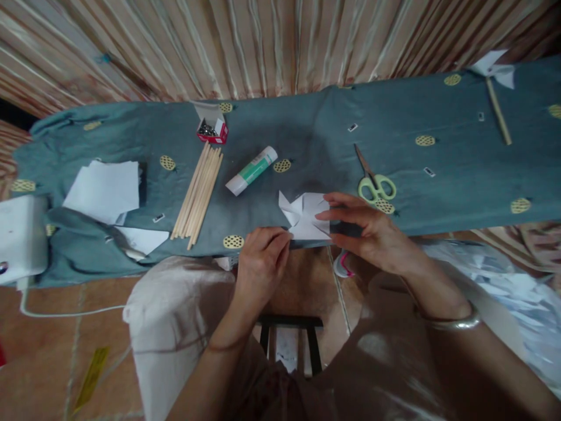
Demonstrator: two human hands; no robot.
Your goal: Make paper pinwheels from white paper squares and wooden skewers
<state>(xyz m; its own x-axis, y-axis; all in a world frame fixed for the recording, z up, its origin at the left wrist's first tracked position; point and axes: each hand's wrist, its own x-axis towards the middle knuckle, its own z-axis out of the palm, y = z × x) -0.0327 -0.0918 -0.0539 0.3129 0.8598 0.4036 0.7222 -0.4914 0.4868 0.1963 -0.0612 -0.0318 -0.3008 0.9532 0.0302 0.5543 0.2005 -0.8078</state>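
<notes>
A white paper pinwheel [309,219], with some of its points folded in toward the middle, lies at the front edge of the cloth. My left hand [265,251] pinches its near left corner between thumb and fingers. On the right side, my right hand [363,228] grips the paper, thumb at the near corner and fingers over the far part. Green-handled scissors [376,182] rest just beyond my right hand. A glue stick [252,170] with a green label lies past my left hand, and a bundle of wooden sticks [197,196] sits further left.
A small red box [213,131] of metal pins stands open at the back. Stacked white paper [105,187] lies left, near a white device [21,237] with a cable. A pinwheel on a stick [497,99] lies far right. A bag of white paper pieces [504,292] sits below.
</notes>
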